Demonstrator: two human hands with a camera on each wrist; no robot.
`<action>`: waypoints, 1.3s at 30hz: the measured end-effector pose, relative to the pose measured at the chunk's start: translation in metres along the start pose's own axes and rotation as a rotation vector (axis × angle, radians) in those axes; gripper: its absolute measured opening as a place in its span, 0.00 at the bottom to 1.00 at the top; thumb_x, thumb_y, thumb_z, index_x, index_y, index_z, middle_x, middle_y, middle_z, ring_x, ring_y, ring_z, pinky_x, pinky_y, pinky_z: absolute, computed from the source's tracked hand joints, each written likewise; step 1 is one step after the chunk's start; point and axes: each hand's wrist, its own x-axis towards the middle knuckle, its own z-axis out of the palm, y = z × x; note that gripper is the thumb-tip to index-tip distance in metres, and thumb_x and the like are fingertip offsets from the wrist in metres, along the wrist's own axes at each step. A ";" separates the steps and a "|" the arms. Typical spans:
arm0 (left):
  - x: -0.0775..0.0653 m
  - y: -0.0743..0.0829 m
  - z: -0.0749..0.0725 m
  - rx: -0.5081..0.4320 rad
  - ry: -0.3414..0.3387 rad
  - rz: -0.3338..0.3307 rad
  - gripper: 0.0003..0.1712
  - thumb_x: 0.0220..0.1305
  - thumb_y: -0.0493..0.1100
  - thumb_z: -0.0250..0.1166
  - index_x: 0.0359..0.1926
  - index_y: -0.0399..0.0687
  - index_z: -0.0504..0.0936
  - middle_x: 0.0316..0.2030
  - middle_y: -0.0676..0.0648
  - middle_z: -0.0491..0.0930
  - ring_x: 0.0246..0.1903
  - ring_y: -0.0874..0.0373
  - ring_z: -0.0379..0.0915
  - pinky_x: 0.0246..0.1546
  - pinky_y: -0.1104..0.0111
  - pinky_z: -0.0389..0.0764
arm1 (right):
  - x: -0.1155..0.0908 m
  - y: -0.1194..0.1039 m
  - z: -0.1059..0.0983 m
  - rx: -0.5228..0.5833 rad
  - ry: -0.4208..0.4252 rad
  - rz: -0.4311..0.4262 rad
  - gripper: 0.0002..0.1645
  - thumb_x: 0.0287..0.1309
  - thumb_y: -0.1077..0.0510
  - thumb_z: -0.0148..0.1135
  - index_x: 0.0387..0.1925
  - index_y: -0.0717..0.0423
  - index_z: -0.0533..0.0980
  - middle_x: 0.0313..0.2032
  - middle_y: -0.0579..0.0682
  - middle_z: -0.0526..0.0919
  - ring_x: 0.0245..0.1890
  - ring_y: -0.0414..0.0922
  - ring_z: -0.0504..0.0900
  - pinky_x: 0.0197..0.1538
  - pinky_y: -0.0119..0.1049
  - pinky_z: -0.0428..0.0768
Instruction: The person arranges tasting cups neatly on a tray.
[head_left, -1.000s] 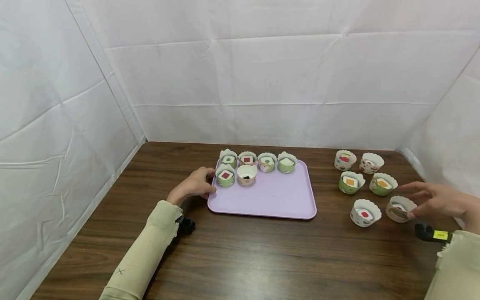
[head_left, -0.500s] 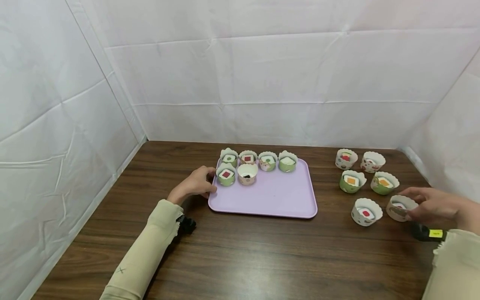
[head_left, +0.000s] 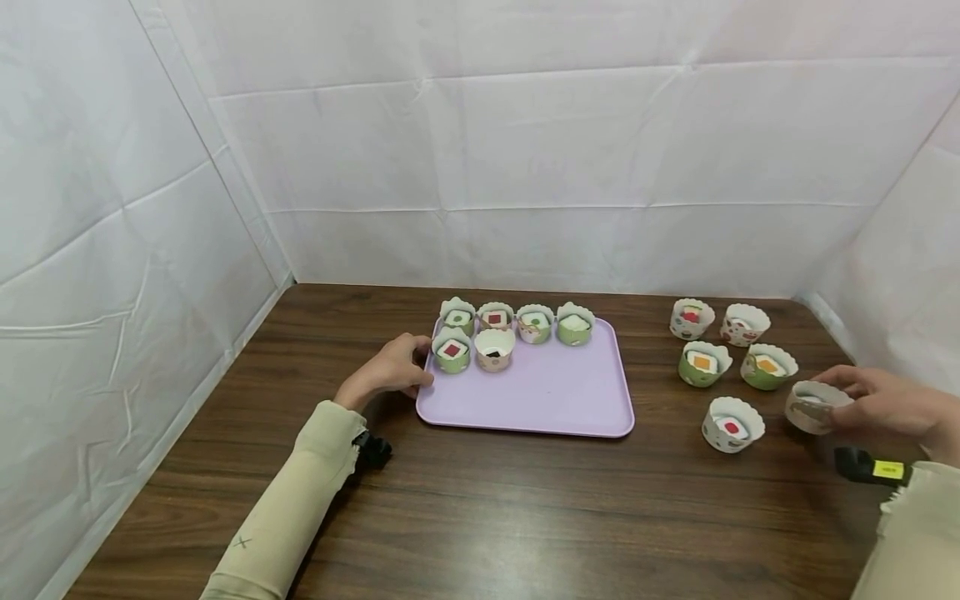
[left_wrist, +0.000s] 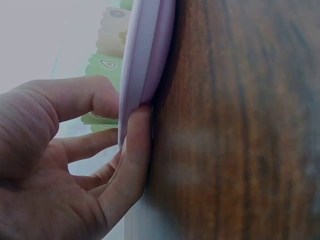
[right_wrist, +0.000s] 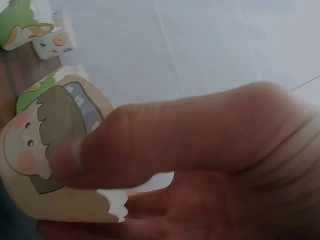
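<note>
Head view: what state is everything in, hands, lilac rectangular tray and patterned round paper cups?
Lilac rectangular tray: partly filled, near side bare.
Left hand: pinching the tray's rim.
Beige girl-printed paper cup: held, lift-off unclear.
Right hand: gripping that cup.
Six tray cups: upright, occupied.
Five table cups: upright, occupied.

"Can you tell what's in the held cup (head_left: 812,417)?"
"Too small in the head view; in the right wrist view, the right hand (right_wrist: 210,145) hides part of its wall."
"The right sleeve (head_left: 918,529)?"
"Cut off below."
</note>
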 end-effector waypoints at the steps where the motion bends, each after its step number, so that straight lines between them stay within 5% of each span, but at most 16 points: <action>1: 0.000 0.000 0.000 0.001 0.001 0.001 0.35 0.57 0.27 0.65 0.68 0.31 0.71 0.63 0.29 0.68 0.37 0.49 0.80 0.30 0.63 0.90 | -0.002 -0.003 -0.001 -0.016 0.014 0.018 0.27 0.61 0.65 0.59 0.59 0.75 0.67 0.44 0.58 0.80 0.38 0.38 0.75 0.39 0.29 0.75; 2: 0.000 0.000 0.000 -0.001 0.003 0.001 0.35 0.57 0.27 0.65 0.68 0.31 0.71 0.62 0.29 0.68 0.37 0.48 0.80 0.29 0.63 0.90 | -0.003 -0.006 -0.001 -0.020 0.021 0.032 0.31 0.61 0.65 0.59 0.60 0.82 0.61 0.45 0.60 0.80 0.38 0.39 0.75 0.39 0.29 0.75; 8: -0.001 0.000 0.001 0.001 0.010 -0.001 0.35 0.56 0.27 0.65 0.67 0.31 0.72 0.61 0.29 0.66 0.36 0.48 0.79 0.28 0.64 0.90 | -0.004 -0.015 -0.002 -0.041 0.090 -0.015 0.31 0.66 0.62 0.60 0.62 0.78 0.61 0.45 0.59 0.80 0.36 0.33 0.75 0.37 0.29 0.78; 16: 0.000 -0.002 0.002 0.007 0.013 0.002 0.33 0.57 0.28 0.66 0.66 0.31 0.73 0.58 0.30 0.66 0.40 0.46 0.77 0.29 0.63 0.90 | 0.012 -0.032 0.007 0.034 0.129 -0.149 0.19 0.64 0.65 0.64 0.54 0.51 0.72 0.42 0.43 0.79 0.37 0.30 0.77 0.37 0.26 0.79; 19: 0.000 -0.002 0.002 0.009 0.012 0.006 0.32 0.57 0.28 0.66 0.65 0.31 0.73 0.58 0.31 0.67 0.41 0.46 0.77 0.29 0.63 0.90 | 0.017 -0.038 0.009 0.035 0.148 -0.184 0.20 0.63 0.64 0.65 0.54 0.49 0.73 0.41 0.38 0.80 0.38 0.30 0.77 0.38 0.26 0.77; 25: 0.001 -0.001 0.001 0.019 0.011 0.017 0.32 0.56 0.28 0.65 0.64 0.32 0.74 0.58 0.30 0.69 0.39 0.47 0.79 0.28 0.63 0.90 | 0.031 -0.054 0.012 -0.063 0.152 -0.181 0.27 0.63 0.56 0.68 0.61 0.54 0.71 0.53 0.48 0.80 0.47 0.26 0.73 0.43 0.28 0.77; 32: 0.001 0.000 0.001 0.022 0.014 0.008 0.32 0.57 0.29 0.65 0.65 0.32 0.73 0.60 0.30 0.66 0.41 0.46 0.78 0.29 0.63 0.90 | 0.040 -0.072 0.019 -0.081 0.120 -0.173 0.35 0.63 0.53 0.69 0.67 0.57 0.67 0.56 0.61 0.79 0.51 0.42 0.77 0.44 0.31 0.77; 39: 0.001 -0.001 0.002 0.024 0.019 0.009 0.32 0.57 0.28 0.66 0.65 0.32 0.73 0.59 0.30 0.67 0.41 0.46 0.77 0.29 0.63 0.90 | 0.047 -0.089 0.027 -0.110 0.142 -0.245 0.32 0.64 0.53 0.70 0.66 0.54 0.71 0.58 0.58 0.79 0.47 0.29 0.74 0.45 0.28 0.77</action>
